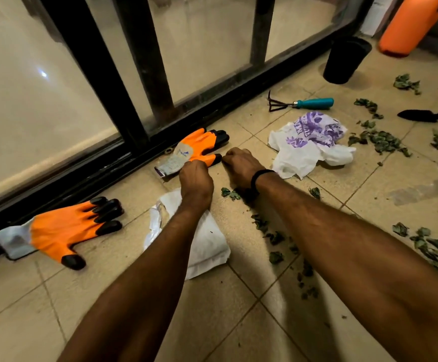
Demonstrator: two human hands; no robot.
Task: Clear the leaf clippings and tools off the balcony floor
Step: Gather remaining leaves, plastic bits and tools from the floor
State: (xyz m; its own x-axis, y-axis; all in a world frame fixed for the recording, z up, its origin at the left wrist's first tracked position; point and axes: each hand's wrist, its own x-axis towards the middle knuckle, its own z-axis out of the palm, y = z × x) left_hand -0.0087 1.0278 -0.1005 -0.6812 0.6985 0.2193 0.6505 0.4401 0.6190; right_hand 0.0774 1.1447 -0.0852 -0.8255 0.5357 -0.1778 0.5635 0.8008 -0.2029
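Nearest, a white packet lies partly hidden under the left forearm, with the near glove off to the left of it. Leaf clippings litter the floor beneath and right of the right grip. The left grip grasps the far glove, whose small blue mark is unreadable. The right grip is clenched at that glove's thumb tip; I cannot tell whether it grasps anything. Beyond it, the plastic bag has purple lettering too crumpled to read. Farther off lie the rake and the trowel, which is cut off at the edge.
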